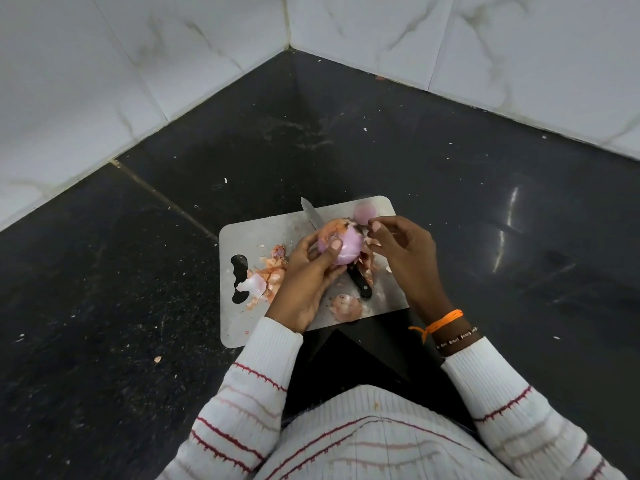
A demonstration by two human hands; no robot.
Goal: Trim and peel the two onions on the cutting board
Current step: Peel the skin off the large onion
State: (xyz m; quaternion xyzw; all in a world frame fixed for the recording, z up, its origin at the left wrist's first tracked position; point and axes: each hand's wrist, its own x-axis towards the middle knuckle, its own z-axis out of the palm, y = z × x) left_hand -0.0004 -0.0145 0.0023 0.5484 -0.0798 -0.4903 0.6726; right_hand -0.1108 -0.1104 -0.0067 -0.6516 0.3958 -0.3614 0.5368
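Hands: left (304, 271) grips onion (341, 244) | right (398, 247) pinches skin (papery)

The light over me is even and fairly bright, cool and white on the marble wall tiles (207, 46). My dark counter (450, 174) throws back streaks of glare toward its right edge, from lamps above. The steel cutting board (263, 233) shines dull grey without hot spots. Shadows under my hands are soft and short. The wide lens bends the wall lines near the frame's edges, and fine detail looks slightly soft throughout.
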